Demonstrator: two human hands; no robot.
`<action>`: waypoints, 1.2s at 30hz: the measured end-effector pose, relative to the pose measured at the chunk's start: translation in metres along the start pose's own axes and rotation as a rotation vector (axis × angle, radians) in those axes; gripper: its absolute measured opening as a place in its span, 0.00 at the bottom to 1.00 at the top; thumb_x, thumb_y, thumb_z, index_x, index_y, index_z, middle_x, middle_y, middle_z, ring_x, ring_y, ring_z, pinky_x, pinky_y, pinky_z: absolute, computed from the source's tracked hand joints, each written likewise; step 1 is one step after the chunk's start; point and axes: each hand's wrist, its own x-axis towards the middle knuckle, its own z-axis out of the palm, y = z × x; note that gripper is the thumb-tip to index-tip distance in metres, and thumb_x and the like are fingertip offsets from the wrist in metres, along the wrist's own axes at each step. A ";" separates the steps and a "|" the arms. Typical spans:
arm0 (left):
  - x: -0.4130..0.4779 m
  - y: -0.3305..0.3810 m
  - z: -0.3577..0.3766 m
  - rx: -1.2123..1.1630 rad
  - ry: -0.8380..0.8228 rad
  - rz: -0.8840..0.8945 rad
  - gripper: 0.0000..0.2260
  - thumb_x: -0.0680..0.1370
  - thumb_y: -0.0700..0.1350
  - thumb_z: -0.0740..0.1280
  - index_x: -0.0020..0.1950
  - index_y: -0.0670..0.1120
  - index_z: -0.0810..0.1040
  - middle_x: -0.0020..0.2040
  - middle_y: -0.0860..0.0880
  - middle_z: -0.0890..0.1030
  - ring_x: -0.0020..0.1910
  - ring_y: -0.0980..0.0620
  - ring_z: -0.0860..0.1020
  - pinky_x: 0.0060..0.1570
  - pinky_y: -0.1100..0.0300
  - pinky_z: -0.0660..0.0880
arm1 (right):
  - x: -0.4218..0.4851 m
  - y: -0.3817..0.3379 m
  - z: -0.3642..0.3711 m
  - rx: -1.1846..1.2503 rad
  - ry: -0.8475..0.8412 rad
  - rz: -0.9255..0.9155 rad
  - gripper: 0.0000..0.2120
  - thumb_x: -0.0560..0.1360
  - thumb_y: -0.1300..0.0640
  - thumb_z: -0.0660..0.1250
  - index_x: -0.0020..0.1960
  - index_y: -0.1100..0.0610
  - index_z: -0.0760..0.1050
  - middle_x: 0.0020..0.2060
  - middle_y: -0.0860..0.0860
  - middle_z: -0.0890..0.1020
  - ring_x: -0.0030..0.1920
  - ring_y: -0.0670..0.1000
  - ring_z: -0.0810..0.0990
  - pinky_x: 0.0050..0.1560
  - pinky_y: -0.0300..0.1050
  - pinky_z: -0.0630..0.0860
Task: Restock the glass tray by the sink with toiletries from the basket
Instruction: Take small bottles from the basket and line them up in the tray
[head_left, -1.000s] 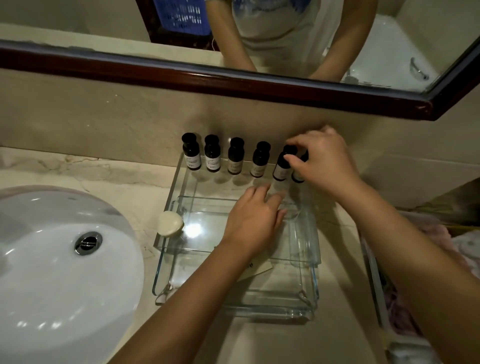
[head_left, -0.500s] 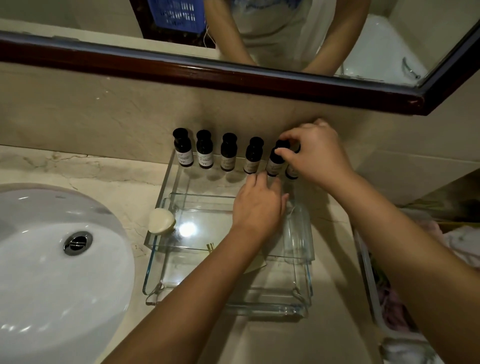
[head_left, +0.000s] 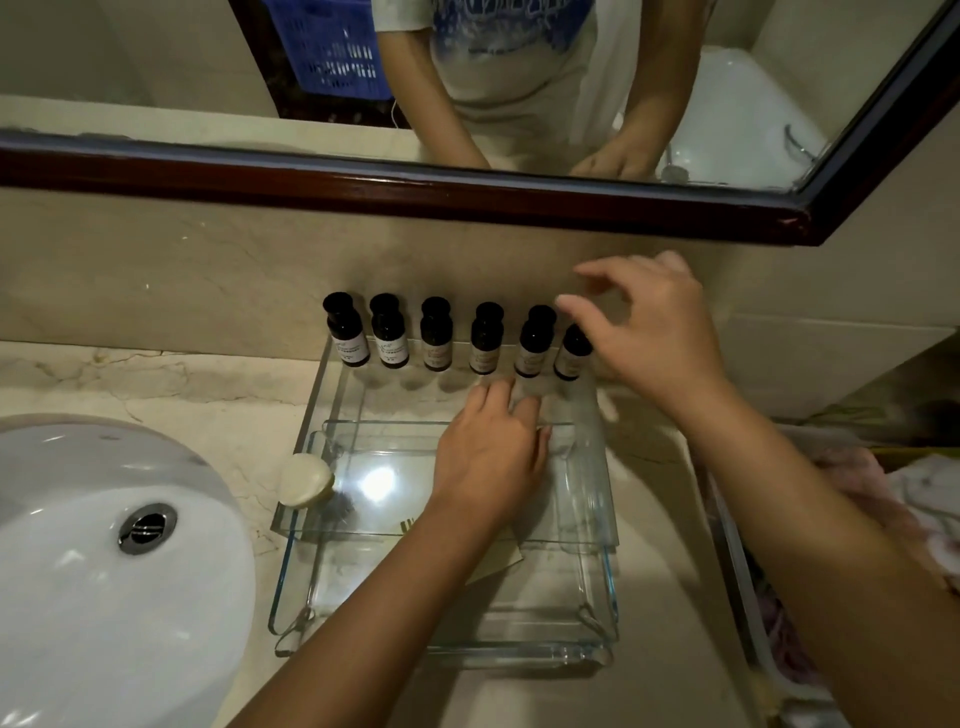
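A strip of marble countertop (head_left: 519, 696) lies nearest, in front of the glass tray (head_left: 519, 652), whose front rim sits below the left forearm. The left hand (head_left: 491, 457) lies flat with straight fingers on the tray's raised glass shelf, gripping nothing. A pale card (head_left: 501, 564) shows under its wrist. Left of that hand, open glass runs to a round soap (head_left: 304, 480) at the shelf's left edge, and past the soap is the white sink (head_left: 78, 571). Right of the right forearm, the basket (head_left: 735, 571) stands just beside the tray with cloth inside.

Just beyond the left fingertips, a row of six dark bottles (head_left: 436, 338) stands upright along the tray's back edge, with small gaps between them. The right hand (head_left: 654, 332) hovers over the rightmost bottle (head_left: 570, 358). Its fingers are spread and loosely curved and appear to grasp nothing, though the hand is blurred. Directly behind its knuckles is the beige wall (head_left: 208, 270), and above that runs the dark-framed mirror (head_left: 415, 192).
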 end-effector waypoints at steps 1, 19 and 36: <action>-0.003 -0.001 -0.001 -0.002 0.007 -0.002 0.17 0.81 0.52 0.55 0.67 0.47 0.70 0.71 0.47 0.65 0.68 0.49 0.63 0.58 0.57 0.69 | -0.004 0.003 -0.006 0.049 0.063 0.049 0.13 0.75 0.51 0.67 0.56 0.56 0.79 0.47 0.50 0.82 0.48 0.48 0.71 0.48 0.40 0.66; 0.002 0.006 0.013 -0.048 0.121 0.047 0.12 0.76 0.46 0.63 0.58 0.45 0.78 0.56 0.47 0.77 0.54 0.46 0.74 0.53 0.53 0.72 | -0.034 0.037 0.055 0.000 -0.249 0.372 0.18 0.74 0.49 0.68 0.55 0.62 0.74 0.51 0.58 0.77 0.54 0.56 0.74 0.45 0.42 0.65; 0.006 -0.016 0.004 -0.074 0.170 -0.124 0.13 0.77 0.45 0.62 0.60 0.46 0.77 0.57 0.48 0.75 0.55 0.48 0.71 0.51 0.57 0.70 | -0.030 0.043 0.050 0.044 -0.293 0.337 0.13 0.72 0.51 0.70 0.48 0.58 0.72 0.43 0.52 0.71 0.47 0.52 0.71 0.44 0.41 0.62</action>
